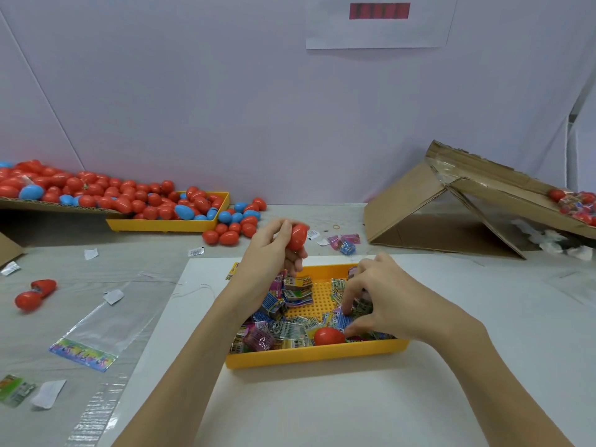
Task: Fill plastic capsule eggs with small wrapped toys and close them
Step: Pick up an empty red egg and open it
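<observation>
My left hand [274, 250] is raised above the far left of the yellow tray [316, 354] and grips a red capsule egg [298, 237]. Small wrapped toys [283, 330] fill that tray. My right hand [380, 295] reaches down into the tray's right side, its fingertips pinching at a blue-wrapped toy [342, 317]. A second red egg [329, 336] lies in the tray near its front wall, just below my right hand.
A heap of red and blue eggs [129, 195] spills from a cardboard sheet into a yellow tray [167, 224] at the back left. An opened red egg [34, 293] and plastic bags [96, 330] lie left. A collapsed cardboard box [451, 204] stands back right.
</observation>
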Motion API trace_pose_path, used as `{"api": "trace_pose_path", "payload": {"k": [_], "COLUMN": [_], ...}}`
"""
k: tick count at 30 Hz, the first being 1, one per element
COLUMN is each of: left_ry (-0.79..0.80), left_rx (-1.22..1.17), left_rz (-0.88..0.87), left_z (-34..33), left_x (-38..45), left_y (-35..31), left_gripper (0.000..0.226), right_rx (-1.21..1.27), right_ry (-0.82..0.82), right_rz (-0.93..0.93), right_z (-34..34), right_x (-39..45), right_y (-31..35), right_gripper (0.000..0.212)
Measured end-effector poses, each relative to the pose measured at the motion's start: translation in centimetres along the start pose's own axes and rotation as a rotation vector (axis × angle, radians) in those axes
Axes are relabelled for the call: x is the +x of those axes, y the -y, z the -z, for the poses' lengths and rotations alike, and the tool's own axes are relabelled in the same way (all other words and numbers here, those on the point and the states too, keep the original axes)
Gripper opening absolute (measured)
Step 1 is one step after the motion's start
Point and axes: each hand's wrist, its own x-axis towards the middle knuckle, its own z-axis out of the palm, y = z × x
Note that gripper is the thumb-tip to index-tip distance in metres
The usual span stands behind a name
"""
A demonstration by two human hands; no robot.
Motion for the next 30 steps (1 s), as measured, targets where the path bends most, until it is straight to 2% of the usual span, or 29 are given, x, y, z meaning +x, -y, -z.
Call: {"api": "trace_pose_path", "payload": {"k": [7,12,14,17,20,22,24,27,30], "left_ry": [0.035,0.046,0.079,0.055,0.041,0.078,0.106,0.087,0.071], "left_rx": [0.038,-0.074,-0.125,-0.039,0.142,0.300,0.343,0.341,0.332], "left_rz": [0.051,0.145,0.168,0.139,0.068,-0.029,-0.094,-0.094,-0.098], "left_z": [-0.1,-0.6,-1.0,-1.8,-2.2,-2.2,-2.1,-1.9,-1.9], "left_x": [-0.1,-0.2,-0.4,-0.7,-0.8,-1.0,-1.1,-0.9,-0.8], "left_y": [-0.2,-0.5,-0.7,-0.7,-0.8,-0.6,-0.2,0.2,0.1], "left_gripper": [0.032,0.035,0.035,0.033,0.048,0.041,0.024,0.020,0.016], "right_rx": [0.102,0.473,0.691,1.002,1.169,1.273,1.270,1.239,1.378], "right_ry": [-0.118,-0.376,-0.424,-0.396,-0.406,-0.417,-0.432,-0.430,-0.379], "right_rz": [0.058,0.050,0.002,-0.093,-0.162,-0.179,-0.184,-0.186,-0.168], "right_z": [-0.9,-1.2,-1.0,-1.1,-0.9,-0.8,-0.8,-0.9,-0.5], "right_x": [1.0,1.4,1.4,1.3,1.2,1.1,1.2,1.4,1.5], "right_y": [-0.1,-0.3,-0.4,-0.2,-0.2,-0.3,-0.5,-0.6,-0.4], "right_gripper": [0.019,0.010,0.011,0.014,0.018,0.021,0.022,0.024,0.035]}}
